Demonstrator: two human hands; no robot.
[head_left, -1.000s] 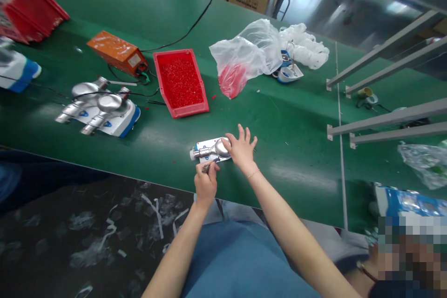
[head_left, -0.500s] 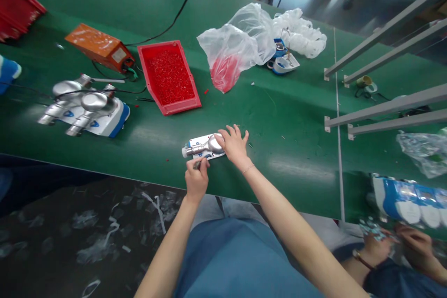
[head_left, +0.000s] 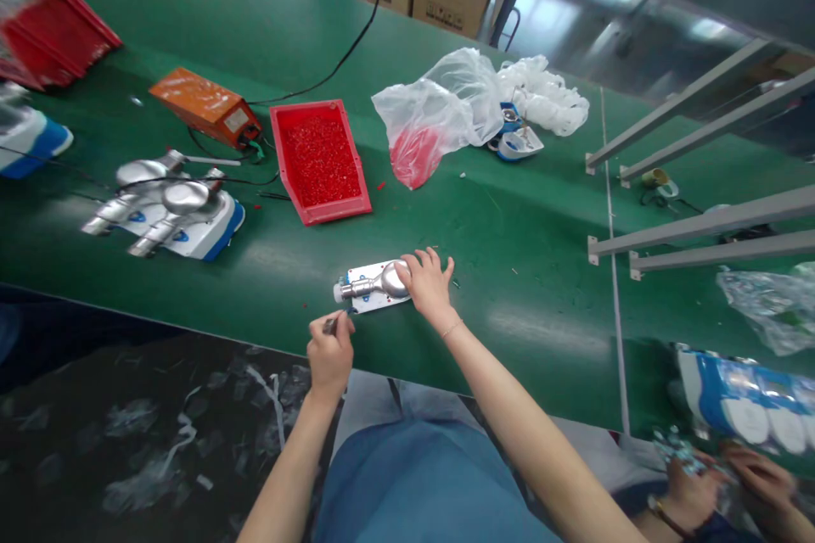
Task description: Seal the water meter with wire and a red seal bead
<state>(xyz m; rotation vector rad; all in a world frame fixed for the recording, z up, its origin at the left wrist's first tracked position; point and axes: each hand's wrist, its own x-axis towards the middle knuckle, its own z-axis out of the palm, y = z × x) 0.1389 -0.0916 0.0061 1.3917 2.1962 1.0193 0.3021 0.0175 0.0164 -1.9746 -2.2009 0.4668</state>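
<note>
A white plate-like unit point(head_left: 368, 300) with a silver round-ended metal part point(head_left: 393, 279) on it lies on the green table, its pale cap pointing left. My right hand point(head_left: 429, 282) rests over the round end, thumb on the metal and the other fingers spread past the unit's right end. Just off the unit's lower left corner, my left hand point(head_left: 331, 348) is closed on a small dark tool point(head_left: 329, 326), whose far end is too small to make out.
Beyond the unit stands a red tray point(head_left: 322, 157) of small red pieces, with a plastic bag point(head_left: 433, 123) to its right. At left are an orange box point(head_left: 197, 106) and similar metal-topped units point(head_left: 184, 212). Metal rails point(head_left: 700, 225) and a co-worker's hands point(head_left: 694, 488) are at right.
My left hand has drawn back from the unit's near edge, down and to the left, still holding the dark tool. My right hand stays on the round end. The whole view has shifted slightly.
</note>
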